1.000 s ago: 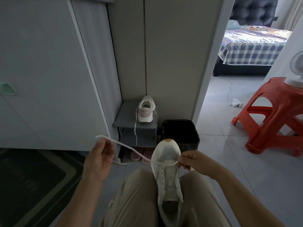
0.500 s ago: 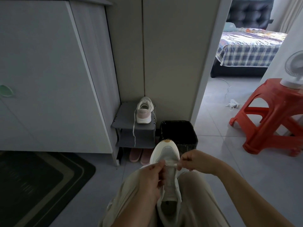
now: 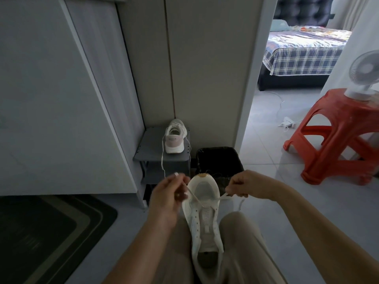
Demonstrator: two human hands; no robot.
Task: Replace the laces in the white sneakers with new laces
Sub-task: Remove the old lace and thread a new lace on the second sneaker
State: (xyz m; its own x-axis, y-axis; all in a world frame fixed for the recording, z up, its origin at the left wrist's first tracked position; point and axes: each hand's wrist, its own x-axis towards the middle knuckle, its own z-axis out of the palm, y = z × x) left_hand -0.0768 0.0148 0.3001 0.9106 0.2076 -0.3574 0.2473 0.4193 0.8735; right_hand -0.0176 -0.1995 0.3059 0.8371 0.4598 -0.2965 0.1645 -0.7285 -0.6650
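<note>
White sneaker (image 3: 205,218) is wedged between the thighs, toe pointing away, heel opening toward the camera. The new lace (image 3: 193,197) only goes through the bottom eyelets near the toe and splits out to both sides.

Left hand (image 3: 169,194) comes up from the bottom middle, back of the hand facing the camera, fingers curled and pinching the left end of the lace just beside the toe. Right hand (image 3: 245,184) reaches in from the lower right, knuckles up, fingers bunched around the right end, with a loose bit dangling under it.

The other sneaker (image 3: 175,138) sits on the grey shoe rack (image 3: 151,154) by the wall, its own lace hanging off the edge. Black bin (image 3: 217,158) is just beside the rack.
</note>
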